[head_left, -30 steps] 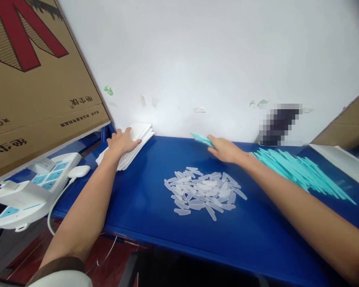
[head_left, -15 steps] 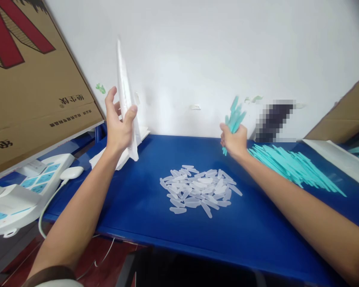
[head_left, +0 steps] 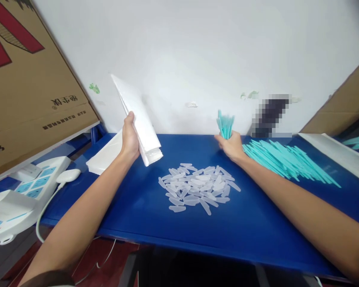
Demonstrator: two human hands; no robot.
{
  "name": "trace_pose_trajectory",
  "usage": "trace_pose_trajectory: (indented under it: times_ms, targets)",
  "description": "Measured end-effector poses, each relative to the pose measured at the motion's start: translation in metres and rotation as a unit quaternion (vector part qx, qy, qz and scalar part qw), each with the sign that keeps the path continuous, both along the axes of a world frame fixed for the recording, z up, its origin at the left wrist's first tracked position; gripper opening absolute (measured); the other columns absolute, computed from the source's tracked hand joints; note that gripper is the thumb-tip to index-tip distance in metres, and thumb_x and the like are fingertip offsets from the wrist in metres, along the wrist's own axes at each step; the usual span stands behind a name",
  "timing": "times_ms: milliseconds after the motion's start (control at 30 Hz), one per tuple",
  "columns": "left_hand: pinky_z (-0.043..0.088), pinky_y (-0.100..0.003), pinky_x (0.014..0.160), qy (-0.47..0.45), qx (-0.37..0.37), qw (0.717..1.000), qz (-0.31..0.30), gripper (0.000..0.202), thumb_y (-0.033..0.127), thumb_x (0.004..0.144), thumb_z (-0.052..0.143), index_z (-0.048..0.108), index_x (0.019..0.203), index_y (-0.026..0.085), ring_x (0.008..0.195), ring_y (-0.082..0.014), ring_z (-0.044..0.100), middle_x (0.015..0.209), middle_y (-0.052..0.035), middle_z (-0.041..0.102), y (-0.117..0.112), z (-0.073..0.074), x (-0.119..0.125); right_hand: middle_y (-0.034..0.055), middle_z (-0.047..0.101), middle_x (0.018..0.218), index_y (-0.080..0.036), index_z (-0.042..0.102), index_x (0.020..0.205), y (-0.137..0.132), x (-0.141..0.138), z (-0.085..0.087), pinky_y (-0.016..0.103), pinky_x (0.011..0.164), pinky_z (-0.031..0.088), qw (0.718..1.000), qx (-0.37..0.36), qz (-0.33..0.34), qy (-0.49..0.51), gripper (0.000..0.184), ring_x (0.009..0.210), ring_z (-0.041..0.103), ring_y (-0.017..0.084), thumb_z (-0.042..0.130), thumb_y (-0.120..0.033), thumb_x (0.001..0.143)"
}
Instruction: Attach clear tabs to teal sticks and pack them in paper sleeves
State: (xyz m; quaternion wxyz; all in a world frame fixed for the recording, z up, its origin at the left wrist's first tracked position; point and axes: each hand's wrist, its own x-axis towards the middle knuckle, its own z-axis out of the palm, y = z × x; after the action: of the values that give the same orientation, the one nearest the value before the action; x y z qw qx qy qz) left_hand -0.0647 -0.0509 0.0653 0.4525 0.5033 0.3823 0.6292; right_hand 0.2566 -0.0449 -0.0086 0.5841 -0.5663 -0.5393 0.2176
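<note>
My left hand (head_left: 129, 137) grips a flat white plastic bag (head_left: 142, 119), held tilted above the table. Under and behind that wrist lies a stack of similar white bags (head_left: 106, 155). A bunch of thin turquoise sticks (head_left: 226, 124) stands up out of my right hand (head_left: 232, 145), whose fingers are wrapped round them. Beside the right wrist, more turquoise sticks (head_left: 287, 159) lie in a loose pile. Between my forearms is a heap of small translucent plastic pieces (head_left: 200, 185), shaped like little blades.
The blue table (head_left: 155, 227) meets a white wall. At left are a power strip (head_left: 38, 187) with a white charger (head_left: 68, 175) and cable, and a large cardboard box (head_left: 32, 91). Another cardboard box (head_left: 344, 99) stands at right, near a white strip (head_left: 338, 153).
My left hand has moved right and turned the bag, so its broad face shows instead of its edge. My right hand has shifted slightly, with its sticks now more upright and level at the tips.
</note>
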Motion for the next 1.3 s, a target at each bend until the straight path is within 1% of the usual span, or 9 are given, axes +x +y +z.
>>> trace_pose_trajectory:
  times_ms: [133,267,433,533,667,833,967,1167,1300]
  targets:
    - [0.054,-0.031,0.058,-0.073,0.002,0.997,-0.015,0.059,0.071,0.087,0.042,0.064,0.098,0.017,0.074,-0.0216,0.069,0.087,-0.0088,0.070,-0.005,0.001,0.011,-0.0039,0.049,0.054,-0.024,0.048,0.072,-0.005,-0.006,0.001,0.031,0.051,0.047,0.999,-0.007,0.036,-0.001,0.026,0.048,0.051,0.015,0.061,-0.045,0.080]
    - [0.057,-0.034,0.063,-0.080,-0.030,0.996,-0.038,0.069,0.080,0.083,0.039,0.063,0.101,0.017,0.078,-0.0242,0.070,0.085,-0.0105,0.071,-0.010,-0.001,0.017,-0.0028,0.047,0.056,-0.025,0.043,0.065,-0.007,-0.009,0.000,0.031,0.053,0.042,0.998,-0.027,0.023,-0.060,0.033,0.053,0.046,0.015,0.061,-0.048,0.080]
    - [0.058,-0.036,0.066,-0.112,-0.047,0.990,-0.065,0.069,0.081,0.083,0.040,0.062,0.100,0.018,0.080,-0.0253,0.071,0.079,-0.0091,0.070,-0.012,-0.006,0.022,-0.0040,0.043,0.057,-0.024,0.040,0.060,-0.013,-0.012,0.003,0.030,0.057,0.039,0.993,-0.003,0.040,-0.110,0.032,0.056,0.040,0.013,0.064,-0.039,0.076]
    - [0.059,-0.034,0.067,-0.140,-0.060,0.985,-0.084,0.063,0.076,0.085,0.043,0.061,0.099,0.017,0.079,-0.0245,0.071,0.076,-0.0081,0.069,-0.012,-0.008,0.024,-0.0038,0.044,0.055,-0.024,0.041,0.061,-0.012,-0.014,0.001,0.030,0.054,0.039,0.996,0.011,0.035,-0.078,0.030,0.054,0.042,0.013,0.063,-0.037,0.076]
    - [0.059,-0.032,0.068,-0.165,-0.071,0.979,-0.094,0.061,0.074,0.086,0.047,0.062,0.098,0.016,0.079,-0.0240,0.072,0.075,-0.0081,0.069,-0.013,-0.007,0.026,-0.0042,0.046,0.052,-0.023,0.046,0.063,-0.004,-0.014,-0.007,0.029,0.050,0.042,0.999,0.022,0.038,0.008,0.027,0.050,0.046,0.013,0.063,-0.039,0.078]
    - [0.060,-0.031,0.067,-0.178,-0.073,0.976,-0.106,0.058,0.071,0.088,0.046,0.064,0.098,0.016,0.078,-0.0238,0.072,0.076,-0.0089,0.070,-0.014,-0.006,0.027,-0.0060,0.048,0.055,-0.022,0.053,0.076,0.002,-0.013,-0.012,0.027,0.048,0.042,0.997,0.063,0.009,0.051,0.021,0.049,0.048,0.013,0.067,-0.038,0.077]
    - [0.060,-0.032,0.067,-0.170,-0.075,0.975,-0.118,0.060,0.072,0.087,0.048,0.065,0.099,0.015,0.078,-0.0247,0.073,0.075,-0.0092,0.070,-0.015,-0.007,0.027,-0.0065,0.049,0.055,-0.023,0.054,0.080,0.001,-0.015,-0.010,0.027,0.047,0.043,0.993,0.091,-0.019,0.073,0.020,0.048,0.049,0.013,0.068,-0.038,0.078]
    - [0.061,-0.032,0.067,-0.159,-0.082,0.977,-0.117,0.063,0.073,0.087,0.047,0.066,0.100,0.015,0.078,-0.0250,0.073,0.075,-0.0092,0.070,-0.016,-0.006,0.027,-0.0048,0.052,0.050,-0.023,0.051,0.071,-0.007,-0.020,-0.002,0.028,0.046,0.048,0.992,0.066,0.007,0.107,0.023,0.042,0.055,0.014,0.066,-0.037,0.080]
    - [0.060,-0.031,0.065,-0.153,-0.084,0.977,-0.121,0.063,0.073,0.087,0.048,0.066,0.102,0.014,0.076,-0.0243,0.073,0.077,-0.0099,0.072,-0.016,-0.007,0.028,-0.0057,0.053,0.054,-0.023,0.052,0.083,-0.007,-0.019,-0.001,0.026,0.038,0.041,0.990,0.061,0.007,0.129,0.027,0.040,0.051,0.013,0.065,-0.047,0.083]
